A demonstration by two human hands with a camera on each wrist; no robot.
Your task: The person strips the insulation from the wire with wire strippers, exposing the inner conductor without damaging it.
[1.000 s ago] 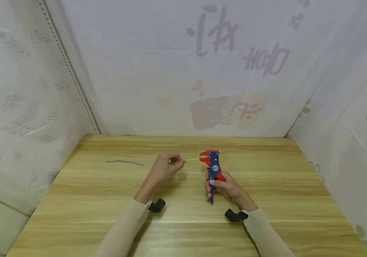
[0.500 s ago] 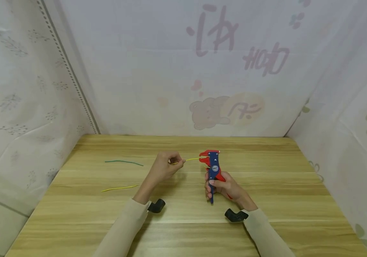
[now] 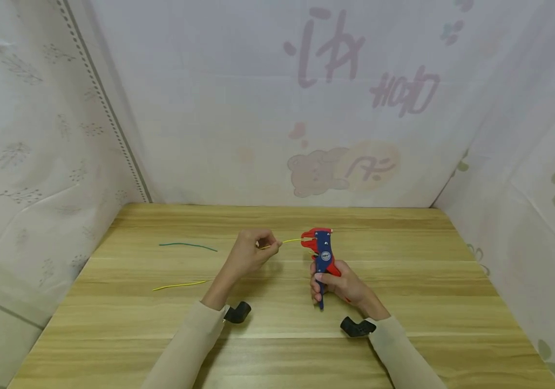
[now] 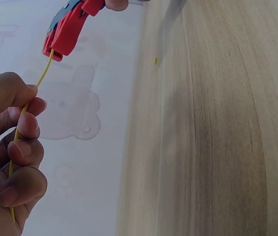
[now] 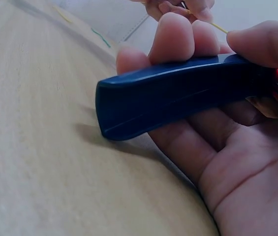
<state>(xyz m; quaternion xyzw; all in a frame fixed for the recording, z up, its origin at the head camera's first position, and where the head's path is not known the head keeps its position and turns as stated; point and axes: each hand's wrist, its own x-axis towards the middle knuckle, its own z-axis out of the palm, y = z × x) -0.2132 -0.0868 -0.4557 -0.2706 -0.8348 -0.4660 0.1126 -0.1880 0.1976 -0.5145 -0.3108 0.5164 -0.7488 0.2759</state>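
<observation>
Between thumb and fingers, my left hand (image 3: 250, 254) pinches a thin yellow wire (image 3: 291, 241). The wire's far end reaches into the red jaws of a blue-and-red wire stripper (image 3: 324, 249). In the left wrist view the wire (image 4: 44, 73) runs across the curled fingers up to the red tip of the stripper (image 4: 70, 32). My right hand (image 3: 345, 281) grips the stripper's handles, head pointing away and jaws facing left. From the right wrist, the blue handle (image 5: 168, 96) shows with fingers wrapped around it. The wire's tip is hidden inside the jaws.
A green wire (image 3: 187, 245) lies on the wooden table (image 3: 277, 356) at the left. Nearer, another yellow wire (image 3: 177, 285) lies beside my left forearm. A tiny yellow scrap (image 4: 155, 61) rests on the tabletop below the stripper. Curtains (image 3: 229, 108) hang behind and at both sides.
</observation>
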